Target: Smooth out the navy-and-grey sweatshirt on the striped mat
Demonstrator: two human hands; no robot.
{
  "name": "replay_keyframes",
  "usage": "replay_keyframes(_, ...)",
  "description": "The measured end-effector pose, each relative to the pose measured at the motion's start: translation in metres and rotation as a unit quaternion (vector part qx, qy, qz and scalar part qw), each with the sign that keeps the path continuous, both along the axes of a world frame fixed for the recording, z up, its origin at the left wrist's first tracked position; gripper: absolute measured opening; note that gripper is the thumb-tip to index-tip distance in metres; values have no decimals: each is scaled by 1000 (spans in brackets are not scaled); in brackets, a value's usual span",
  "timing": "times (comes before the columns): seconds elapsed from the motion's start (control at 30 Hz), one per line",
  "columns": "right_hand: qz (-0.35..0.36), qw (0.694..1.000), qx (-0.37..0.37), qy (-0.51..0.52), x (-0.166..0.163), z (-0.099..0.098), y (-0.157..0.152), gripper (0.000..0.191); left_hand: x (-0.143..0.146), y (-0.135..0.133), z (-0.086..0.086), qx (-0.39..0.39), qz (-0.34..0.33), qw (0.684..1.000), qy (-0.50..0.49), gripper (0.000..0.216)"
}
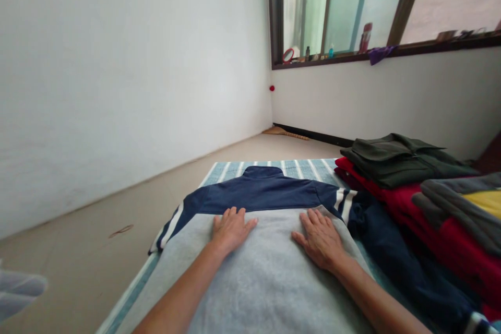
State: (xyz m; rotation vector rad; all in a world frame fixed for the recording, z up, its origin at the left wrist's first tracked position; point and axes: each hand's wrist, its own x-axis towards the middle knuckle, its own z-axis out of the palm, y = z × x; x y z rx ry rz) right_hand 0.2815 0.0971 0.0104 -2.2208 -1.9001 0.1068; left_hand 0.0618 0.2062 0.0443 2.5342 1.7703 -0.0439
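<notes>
A navy and grey jacket (270,266) lies spread out flat, collar at the far end, on a blue and white striped cloth (227,171). White stripes cross both its sleeves. My left hand (231,229) rests palm down on the grey part, just below the navy yoke, fingers apart. On the other side of the grey panel, my right hand (320,237) lies flat with its fingers stretched out. Neither hand grips the fabric. The right sleeve (395,250) runs down beside folded clothes, and the left sleeve (172,227) hangs toward the edge of the cloth.
At the right are folded clothes: a dark green garment (403,159) on red ones (438,229), and a grey and yellow one (465,203). A window sill (332,59) holds small items. White plastic (19,289) is at lower left, above the tiled floor (86,261).
</notes>
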Motion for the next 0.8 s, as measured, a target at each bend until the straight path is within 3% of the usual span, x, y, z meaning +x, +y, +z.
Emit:
replay_keyframes(0.13,-1,999,49,-15,0,29,30,42,33,23,15,47,-44,998,-28,50)
replay_keyframes(0.23,-13,998,55,-7,3,39,65,36,71,42,14,52,-84,994,-47,40)
replay_keyframes(0.37,-76,997,30,0,14,20,96,40,108,67,-2,41,-101,992,-70,40)
replay_keyframes(0.57,-142,990,1,4,26,-17,97,59,114,87,-27,11,-71,995,-71,49)
replay_keyframes(0.8,-143,990,-13,3,26,-23,102,61,111,95,-14,92,-76,990,-72,31)
